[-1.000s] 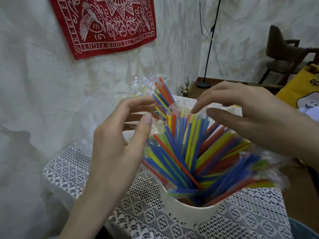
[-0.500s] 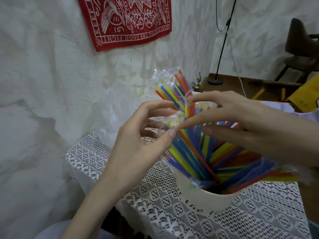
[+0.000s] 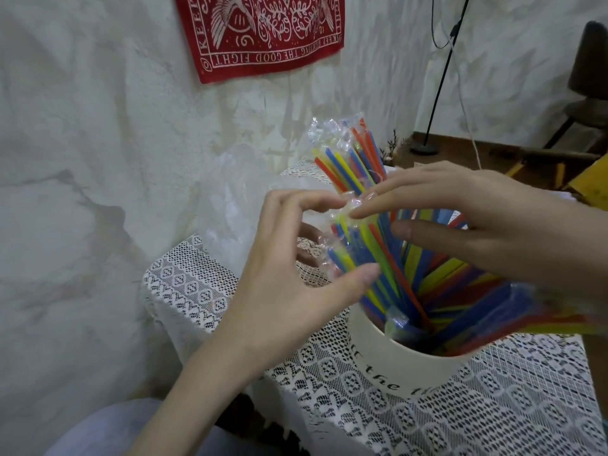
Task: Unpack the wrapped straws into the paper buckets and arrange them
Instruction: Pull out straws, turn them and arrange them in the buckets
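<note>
A white paper bucket (image 3: 394, 366) with black lettering stands on the lace-covered table and is full of red, blue, yellow and green wrapped straws (image 3: 441, 287) that fan out to the right. My left hand (image 3: 289, 278) curls around the left part of the bunch, with its thumb against the straws' side and its index fingertip on a clear wrapper end. My right hand (image 3: 477, 218) lies over the straw tops with its fingers stretched to the left. Its index tip meets my left index. A second bunch of wrapped straws (image 3: 348, 156) stands behind; whatever holds it is hidden.
The white lace tablecloth (image 3: 197, 284) drops off at the table's left edge, close to a white wall. Crumpled clear plastic (image 3: 243, 199) lies at the back left. A red banner hangs on the wall. A black stand (image 3: 427, 139), a chair and a yellow bag are at the right.
The view has swung left and moved closer. My left thumb has slid down along the straws, away from my right index. My right hand stays over the straw tops.
</note>
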